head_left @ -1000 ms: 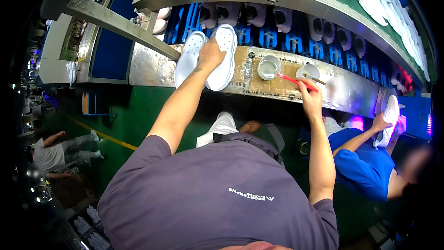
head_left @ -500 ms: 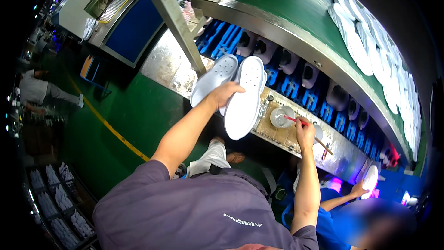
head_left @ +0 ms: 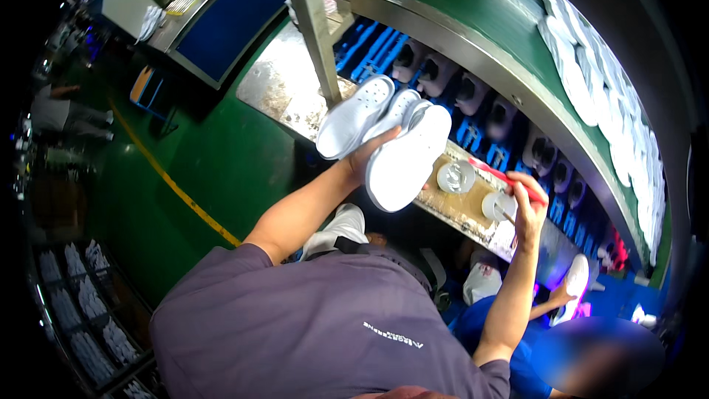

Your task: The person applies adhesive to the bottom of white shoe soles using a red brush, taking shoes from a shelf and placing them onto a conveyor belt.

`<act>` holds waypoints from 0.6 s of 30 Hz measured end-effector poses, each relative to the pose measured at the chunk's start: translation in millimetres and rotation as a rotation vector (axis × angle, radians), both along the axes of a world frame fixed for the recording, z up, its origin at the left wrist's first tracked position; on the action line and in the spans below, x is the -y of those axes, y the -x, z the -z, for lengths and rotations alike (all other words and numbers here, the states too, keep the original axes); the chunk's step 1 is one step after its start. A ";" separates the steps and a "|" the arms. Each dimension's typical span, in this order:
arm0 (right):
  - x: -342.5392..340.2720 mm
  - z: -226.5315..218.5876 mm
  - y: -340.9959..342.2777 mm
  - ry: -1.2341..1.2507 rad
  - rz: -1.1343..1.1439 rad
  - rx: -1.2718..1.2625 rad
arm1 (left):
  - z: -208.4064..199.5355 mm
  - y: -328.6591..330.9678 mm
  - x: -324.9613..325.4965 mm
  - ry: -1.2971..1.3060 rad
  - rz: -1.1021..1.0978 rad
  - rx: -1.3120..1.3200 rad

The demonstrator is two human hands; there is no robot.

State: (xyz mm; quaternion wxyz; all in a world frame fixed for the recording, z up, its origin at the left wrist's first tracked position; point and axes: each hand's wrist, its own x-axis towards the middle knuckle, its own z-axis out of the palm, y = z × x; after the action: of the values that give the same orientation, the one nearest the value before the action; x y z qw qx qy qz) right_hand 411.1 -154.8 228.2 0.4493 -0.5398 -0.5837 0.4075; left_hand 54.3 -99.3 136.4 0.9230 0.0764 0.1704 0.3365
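Note:
My left hand (head_left: 369, 154) is closed around a bunch of white shoe soles held above the floor beside the bench. One white sole (head_left: 353, 120) points up to the left. Another, a broad white sole (head_left: 408, 162), lies in front with its smooth face up, and more sole edges show between them. Fingers of my right hand (head_left: 529, 210) are wrapped round a red-handled brush (head_left: 496, 173), whose tip is near a white cup (head_left: 452, 189) with clear liquid. Below that hand's fingers stands a second white cup (head_left: 493, 214) with a thin stick in it.
The metal bench (head_left: 277, 77) runs under a green conveyor (head_left: 473, 0) with white soles (head_left: 572, 77) along it. Shoes (head_left: 469, 94) on blue holders line a lower track. A metal post (head_left: 309, 29) rises by the bench. A co-worker's hand (head_left: 563, 298) holds a white shoe at lower right.
My right hand has moved right, lifting the red brush away from the cup. The soles in my left hand have turned and spread, showing another between them. The whole view has shifted slightly.

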 end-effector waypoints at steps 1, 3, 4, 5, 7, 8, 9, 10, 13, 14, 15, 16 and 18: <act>-1.9 -17.6 8.9 -0.002 -0.064 0.031 | -7.7 -2.1 2.9 0.035 0.013 -0.052; -8.6 -43.9 25.9 0.028 -0.242 0.092 | -21.2 -3.7 3.5 0.032 0.322 0.397; -14.7 -52.7 34.4 0.013 -0.345 0.118 | -27.5 -4.7 3.3 0.085 0.442 0.426; -19.6 -58.7 41.7 0.009 -0.451 0.141 | -33.4 -2.8 7.0 0.148 0.464 0.324; -27.0 -63.3 50.9 -0.049 -0.549 0.236 | -44.4 -1.4 10.1 0.161 0.621 0.275; -30.8 -63.7 51.2 0.003 -0.541 0.193 | -50.0 1.5 12.2 0.254 0.672 0.221; -34.3 -61.6 50.6 0.039 -0.549 0.140 | -55.3 4.2 14.2 0.285 0.662 0.244; -36.5 -60.5 45.6 0.075 -0.505 0.154 | -60.6 8.5 15.6 0.315 0.649 0.249; -40.6 -49.3 30.1 0.084 -0.309 0.014 | -72.6 19.4 15.8 0.282 0.550 0.278; -42.8 -45.8 25.1 0.112 -0.208 0.073 | -74.5 21.4 13.6 0.250 0.520 0.327; -42.7 -41.7 22.1 0.105 -0.174 0.046 | -75.7 23.3 10.9 0.168 0.511 0.352; -40.4 -36.4 22.3 0.029 -0.178 0.007 | -75.7 23.3 7.6 0.106 0.507 0.353; -30.3 -27.3 29.4 0.006 -0.077 -0.002 | -73.3 20.0 0.2 -0.020 0.450 0.205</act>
State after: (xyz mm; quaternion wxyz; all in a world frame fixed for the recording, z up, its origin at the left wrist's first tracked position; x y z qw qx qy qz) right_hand 381.8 -124.4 255.6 0.4326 -0.5178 -0.6022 0.4268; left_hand 34.3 -99.5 209.7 0.9863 0.0868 0.0514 0.1303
